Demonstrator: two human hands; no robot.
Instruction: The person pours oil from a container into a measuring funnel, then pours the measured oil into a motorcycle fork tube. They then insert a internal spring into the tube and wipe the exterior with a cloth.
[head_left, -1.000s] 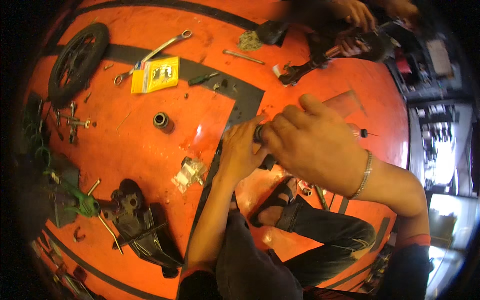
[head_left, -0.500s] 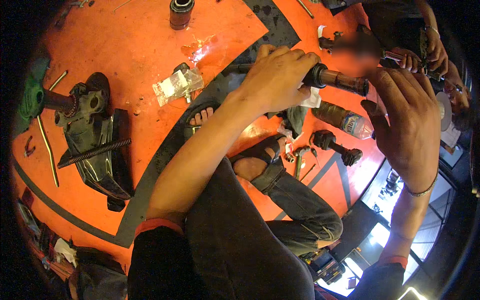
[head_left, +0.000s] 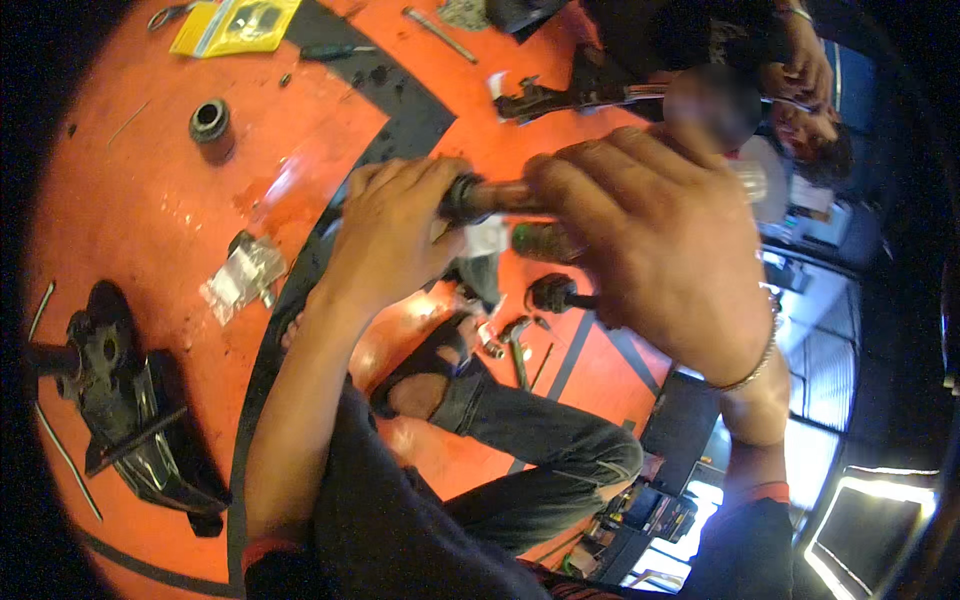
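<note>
A dark metal tube [head_left: 510, 197] with a black collar, like a motorcycle fork leg, lies across my two hands above the floor. My left hand [head_left: 395, 225] is closed round its left part, behind the collar. Over its right end my right hand [head_left: 650, 245] curls, fingers wrapped and knuckles up, hiding that end. A clear ribbed piece [head_left: 748, 180] shows just beyond the right knuckles; I cannot tell whether it is held. Below the tube, a dark bottle [head_left: 545, 241] is partly covered by my right hand.
On the orange floor are a black ring-ended part [head_left: 210, 125], a plastic packet [head_left: 245, 275], a yellow pouch [head_left: 240, 28] and a screwdriver [head_left: 335, 51]. A black vehicle part [head_left: 150, 430] with a spring [head_left: 140, 440] lies left. A hammer [head_left: 517, 350] lies near my leg. Another person's hand [head_left: 800, 80] is far right.
My right hand has come left and closed over the tube's right end, which showed bare before. The view has shifted, so the floor things sit further left and lower.
</note>
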